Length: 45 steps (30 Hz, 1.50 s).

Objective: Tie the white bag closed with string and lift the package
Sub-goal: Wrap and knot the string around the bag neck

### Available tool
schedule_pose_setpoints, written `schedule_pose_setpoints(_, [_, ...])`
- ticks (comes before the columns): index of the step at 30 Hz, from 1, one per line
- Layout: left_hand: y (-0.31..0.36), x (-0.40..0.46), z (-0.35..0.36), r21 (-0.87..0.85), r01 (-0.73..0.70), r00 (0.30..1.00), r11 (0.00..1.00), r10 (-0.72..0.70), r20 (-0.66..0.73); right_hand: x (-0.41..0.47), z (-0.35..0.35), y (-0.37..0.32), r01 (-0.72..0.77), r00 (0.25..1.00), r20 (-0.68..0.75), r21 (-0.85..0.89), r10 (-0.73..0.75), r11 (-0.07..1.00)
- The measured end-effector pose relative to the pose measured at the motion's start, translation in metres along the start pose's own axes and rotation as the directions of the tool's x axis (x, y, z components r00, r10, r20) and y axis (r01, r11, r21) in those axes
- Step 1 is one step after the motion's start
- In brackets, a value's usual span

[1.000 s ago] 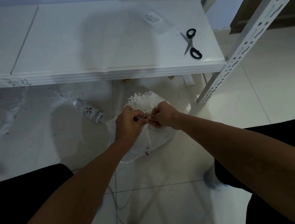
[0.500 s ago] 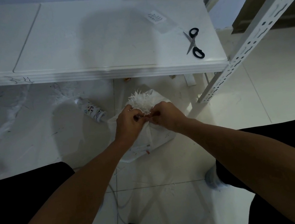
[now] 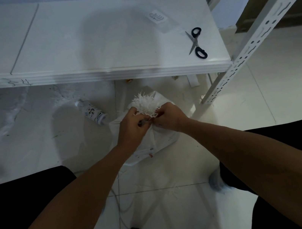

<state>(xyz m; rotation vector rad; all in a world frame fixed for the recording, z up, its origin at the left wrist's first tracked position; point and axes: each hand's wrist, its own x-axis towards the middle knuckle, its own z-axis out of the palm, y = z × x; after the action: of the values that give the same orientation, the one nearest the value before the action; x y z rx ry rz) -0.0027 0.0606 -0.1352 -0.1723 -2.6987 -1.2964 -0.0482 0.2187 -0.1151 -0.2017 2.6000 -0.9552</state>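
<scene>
Down on the floor between your knees, the bag sits upright with its gathered neck pointing up toward you, just in front of the tabletop edge. Your left hand and right hand meet at that neck, fingertips pinched together and nearly touching, each closed on something thin at the gather; you cannot quite see whether that is the string or the bag fabric itself. The frayed white tuft of the bag's mouth fans out just beyond your knuckles, on the far side from you.

What the next pull turns on: the neck lies straight ahead of both hands, equally near to each, and the bag's long axis runs roughly vertical, leaning slightly away toward the tabletop. So the tightening would likely go sideways, left and right, and the lift straight up along that axis.

Hidden from you: the string is too thin and too covered by your fingers to trace, so you cannot tell whether a knot is formed, half done or only wrapped. Your hands cover the neck, and the bag's lower right side is in shadow. The bottle lies on the floor near the bag's left, not touching it; the scissors rest on the tabletop, well apart to the right
</scene>
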Motion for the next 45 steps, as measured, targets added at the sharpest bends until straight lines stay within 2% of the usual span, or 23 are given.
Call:
schedule_pose_setpoints(13, [0.003, 0.006, -0.005, 0.225, -0.148, 0.985, 0.963, 0.124, 0.121, -0.002, 0.0, 0.003, -0.051, 0.997, -0.048, 0.036, 0.053, 0.998])
schedule_pose_setpoints(22, [-0.003, 0.008, -0.008, 0.165, -0.114, 0.992, 0.98, 0.103, 0.073, -0.003, -0.004, -0.002, 0.018, 0.993, -0.121, 0.019, -0.016, 1.0])
schedule_pose_setpoints(28, [-0.004, 0.006, -0.008, 0.144, -0.047, 0.999, 0.989, 0.046, 0.006, -0.001, 0.0, -0.002, 0.031, 0.998, -0.057, 0.022, -0.029, 0.999])
schedule_pose_setpoints(36, [-0.004, 0.007, -0.01, 0.13, -0.068, 0.998, 0.989, 0.067, 0.016, -0.003, 0.0, 0.0, 0.086, 0.992, -0.099, 0.015, -0.084, 0.996])
schedule_pose_setpoints(45, [-0.016, 0.007, -0.012, 0.147, -0.14, 0.989, 0.979, 0.131, 0.065, -0.007, 0.002, -0.006, 0.108, 0.993, -0.037, -0.083, -0.112, 0.991])
